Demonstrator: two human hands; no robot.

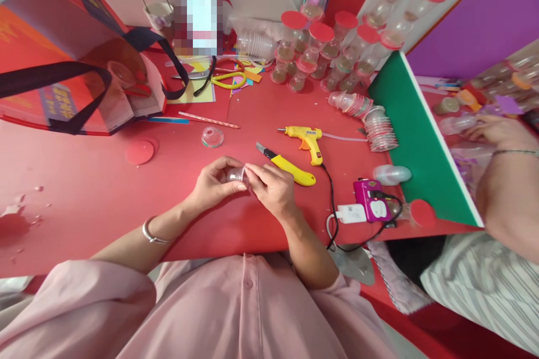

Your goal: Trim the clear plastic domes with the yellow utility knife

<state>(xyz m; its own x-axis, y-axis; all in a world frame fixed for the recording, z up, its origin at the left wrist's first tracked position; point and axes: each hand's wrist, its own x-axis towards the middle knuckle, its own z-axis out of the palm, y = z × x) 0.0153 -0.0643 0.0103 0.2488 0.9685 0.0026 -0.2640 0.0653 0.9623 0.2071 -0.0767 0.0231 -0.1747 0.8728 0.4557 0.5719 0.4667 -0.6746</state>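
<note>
A small clear plastic cup (236, 175) lies on its side between my two hands, above the front part of the red table (168, 157). My left hand (214, 182) wraps round it from the left. The fingers of my right hand (272, 186) pinch its right end. Just beyond my right hand lies a yellow utility knife (293, 170) with its blade out. A yellow glue gun (306, 140) rests behind the knife. Behind my hands sits a clear round lid (213, 137), and farther left are red discs (140, 152).
Hourglass-shaped cup pieces (307, 59) stand at the back. Stacked cups (380, 129) lie by a green divider (425, 134). A purple device (373, 200) with cables is at the right. A large bag (63, 78) fills the back left. Another person's hand (494, 132) shows beyond the divider.
</note>
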